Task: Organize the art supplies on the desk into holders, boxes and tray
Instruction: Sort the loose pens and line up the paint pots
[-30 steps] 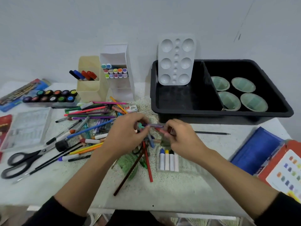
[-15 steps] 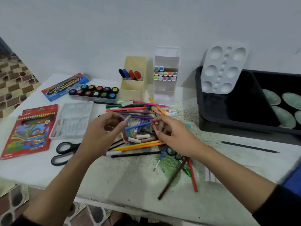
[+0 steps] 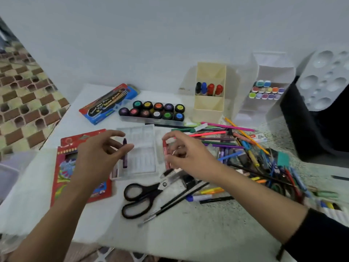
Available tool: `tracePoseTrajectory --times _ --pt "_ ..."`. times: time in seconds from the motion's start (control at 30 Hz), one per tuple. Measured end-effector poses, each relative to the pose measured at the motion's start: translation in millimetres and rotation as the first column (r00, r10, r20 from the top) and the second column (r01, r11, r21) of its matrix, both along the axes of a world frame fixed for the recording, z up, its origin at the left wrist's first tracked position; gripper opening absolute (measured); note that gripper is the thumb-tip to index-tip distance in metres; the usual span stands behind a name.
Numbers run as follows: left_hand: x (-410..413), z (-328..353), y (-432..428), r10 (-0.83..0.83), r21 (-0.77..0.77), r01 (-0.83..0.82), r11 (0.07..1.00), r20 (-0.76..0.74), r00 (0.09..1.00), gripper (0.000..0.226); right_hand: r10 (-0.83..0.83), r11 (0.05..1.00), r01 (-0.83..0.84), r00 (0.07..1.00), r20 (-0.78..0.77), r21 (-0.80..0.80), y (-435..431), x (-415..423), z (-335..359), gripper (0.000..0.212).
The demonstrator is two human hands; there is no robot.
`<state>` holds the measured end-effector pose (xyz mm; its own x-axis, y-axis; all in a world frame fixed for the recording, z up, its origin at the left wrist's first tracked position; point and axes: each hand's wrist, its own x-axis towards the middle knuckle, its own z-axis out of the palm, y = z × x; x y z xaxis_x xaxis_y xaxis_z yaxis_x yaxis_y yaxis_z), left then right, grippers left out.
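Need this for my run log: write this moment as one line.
left hand: pinches purple crayon | right hand: pinches red crayon | place: at clear case | stage: crayons not yet placed

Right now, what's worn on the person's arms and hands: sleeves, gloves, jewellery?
Both hands bare: left hand, right hand, no gloves, rings or watch visible. Right arm has a black sleeve pushed up the forearm. Left forearm bare to the frame edge.
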<state>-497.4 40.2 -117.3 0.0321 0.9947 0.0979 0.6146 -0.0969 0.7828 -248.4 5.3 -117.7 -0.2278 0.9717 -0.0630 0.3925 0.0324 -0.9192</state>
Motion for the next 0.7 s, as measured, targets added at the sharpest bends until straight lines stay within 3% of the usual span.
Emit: tracePoseTrajectory --times 0.13,0.33,0.5,0.7 --pt "-19 -14 11 -0.032 -0.031 0.03 0.999 -0.057 0.998 0.028 -0.006 0.999 0.003 0.996 -0.085 -0.039 21 -40 -9 0.031" --pt "-26 -29 15 -0.086 -0.026 0.084 0.996 -0.071 0.994 0.03 0.02 0.994 -0.027 0.998 -0.066 -0.11 40 -74 -24 0.028" --pt "-36 -25 15 -0.221 -0.024 0.22 0.975 -0.157 0.963 0.054 0.054 0.987 -0.055 0.998 -0.009 -0.151 48 -81 -27 0.036" --pt "-47 -28 14 -0.381 -0.092 0.369 0.925 -0.231 0.895 0.054 0.05 0.997 -0.043 0.992 0.117 -0.063 49 -87 -33 0.039"
